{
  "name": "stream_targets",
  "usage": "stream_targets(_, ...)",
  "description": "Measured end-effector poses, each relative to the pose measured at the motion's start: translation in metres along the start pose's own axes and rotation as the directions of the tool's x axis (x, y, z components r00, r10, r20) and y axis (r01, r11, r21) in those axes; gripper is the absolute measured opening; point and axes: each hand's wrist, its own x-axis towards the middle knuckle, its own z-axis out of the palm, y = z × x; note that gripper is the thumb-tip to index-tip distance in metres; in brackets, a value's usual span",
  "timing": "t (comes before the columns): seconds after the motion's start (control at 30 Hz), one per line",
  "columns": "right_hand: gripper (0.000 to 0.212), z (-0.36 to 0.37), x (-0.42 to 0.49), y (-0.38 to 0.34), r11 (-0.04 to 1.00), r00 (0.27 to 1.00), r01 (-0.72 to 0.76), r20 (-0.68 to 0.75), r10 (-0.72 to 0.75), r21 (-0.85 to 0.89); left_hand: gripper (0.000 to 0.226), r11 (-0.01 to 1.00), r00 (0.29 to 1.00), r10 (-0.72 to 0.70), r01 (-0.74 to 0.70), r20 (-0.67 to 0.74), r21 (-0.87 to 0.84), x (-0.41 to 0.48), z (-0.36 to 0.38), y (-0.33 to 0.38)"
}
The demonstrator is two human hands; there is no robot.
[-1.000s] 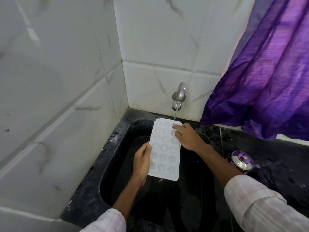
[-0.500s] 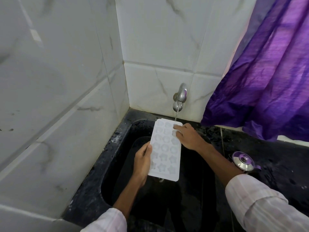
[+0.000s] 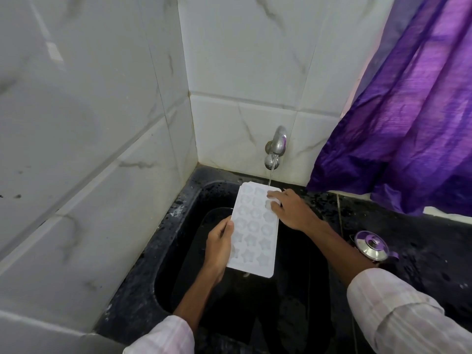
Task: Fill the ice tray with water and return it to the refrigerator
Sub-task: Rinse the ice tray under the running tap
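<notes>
While water runs in a thin stream (image 3: 270, 176) from the wall tap (image 3: 277, 145), the person holds a white ice tray (image 3: 255, 229) over the black sink (image 3: 176, 264), both hands on it. The tray's long axis runs from the person straight toward the tap. Its far short end sits under the spout and its near end hangs over the middle of the basin.

The left hand (image 3: 217, 249) grips the left long edge about halfway along, thumb on top and fingers curled beneath. The right hand (image 3: 291, 212) holds the far right corner, fingers curled over the top cells. Its thumb is hidden, so how firmly it pinches cannot be told.

The stream lands on that far right corner, just beside the right fingertips (image 3: 272, 200), so the right hand is much the nearer to the water. Filling looks to be at an early stage: only the far cells meet the stream, and how full any star-shaped cell is cannot be read.

Since the remaining cells lie back toward the person, the tray will probably need sliding along its length, or tipping so that water spills from cell to cell.

A steel lid (image 3: 371, 247) rests on the wet counter (image 3: 421, 233) to the right, below a purple curtain (image 3: 408, 118).
</notes>
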Motion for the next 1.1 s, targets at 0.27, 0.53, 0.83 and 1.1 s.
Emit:
stream_targets(0.27,0.033,-0.010,0.004,-0.003,0.995,0.988,-0.089,-0.121,0.093,0.037,0.028,1.000,0.999,-0.010,0.010,0.033,0.004,0.007,0.014,0.003)
stream_targets(0.53,0.044,-0.012,0.019,0.000,0.998,1.000,0.007,0.026,-0.006,-0.055,0.026,0.999,0.999,0.017,-0.019,0.033,0.050,0.013,0.015,0.004)
stream_targets(0.83,0.047,-0.019,0.028,-0.003,0.999,0.993,0.020,0.115,-0.016,-0.033,0.026,0.999,0.999,0.000,-0.002,0.042,0.035,0.015,0.009,0.003)
stream_targets(1.1,0.051,-0.012,0.028,-0.003,0.996,0.996,0.029,0.082,-0.022,-0.086,0.026,1.000,0.999,-0.008,0.007,0.045,0.013,0.015,0.010,0.001)
